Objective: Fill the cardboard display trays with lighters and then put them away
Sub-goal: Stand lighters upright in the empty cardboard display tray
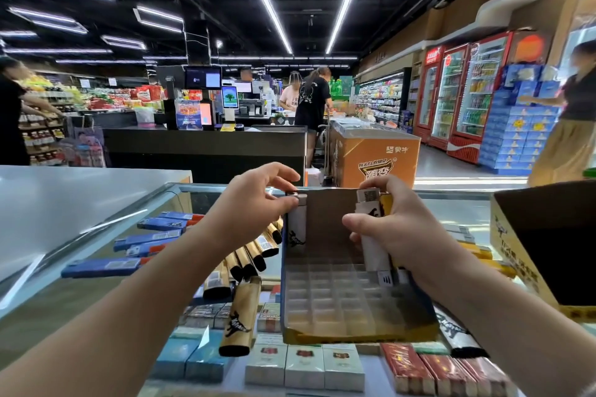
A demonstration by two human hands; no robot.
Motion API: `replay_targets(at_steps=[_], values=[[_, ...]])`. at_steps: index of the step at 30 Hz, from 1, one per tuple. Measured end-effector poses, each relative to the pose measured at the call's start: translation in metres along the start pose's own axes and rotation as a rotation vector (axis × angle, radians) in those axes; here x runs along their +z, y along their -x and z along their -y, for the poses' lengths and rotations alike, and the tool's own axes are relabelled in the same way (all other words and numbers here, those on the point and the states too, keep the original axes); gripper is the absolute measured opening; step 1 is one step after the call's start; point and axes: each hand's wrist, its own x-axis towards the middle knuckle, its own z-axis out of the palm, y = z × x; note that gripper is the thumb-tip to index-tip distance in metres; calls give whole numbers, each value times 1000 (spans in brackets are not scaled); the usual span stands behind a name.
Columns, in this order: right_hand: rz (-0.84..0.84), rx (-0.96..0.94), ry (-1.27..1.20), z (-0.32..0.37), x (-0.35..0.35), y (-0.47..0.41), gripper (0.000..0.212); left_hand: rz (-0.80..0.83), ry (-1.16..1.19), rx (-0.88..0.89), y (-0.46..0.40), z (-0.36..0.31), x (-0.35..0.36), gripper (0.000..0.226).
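A cardboard display tray [322, 222] with a clear plastic grid insert stands on the glass counter [96, 255] in front of me. My left hand [254, 200] pinches the top of a white lighter [296, 226] standing in the tray's back left corner. My right hand [393, 229] grips a bunch of lighters [374, 248], white and yellow ones, over the tray's right side. Blue lighters [135, 248] and tan lighters [242, 316] lie loose on the glass to the left. A white and black lighter [458, 335] lies to the right of the tray.
A second cardboard tray [516, 251], yellow outside and dark inside, stands at the right edge. Cigarette packs [306, 364] show under the glass. Beyond the counter are a checkout desk [206, 142], an orange freezer chest [374, 151] and several people.
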Motion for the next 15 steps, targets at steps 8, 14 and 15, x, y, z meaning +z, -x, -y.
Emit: replay_targets(at_steps=[8, 14, 15], values=[[139, -18, -150, 2, -1, -3, 34, -76, 144, 164, 3, -29, 9, 19], [195, -35, -151, 2, 2, -1, 37, 78, 104, 232, 13, -43, 17, 26], [179, -39, -139, 2, 2, -1, 39, 83, 104, 215, 13, -43, 17, 27]])
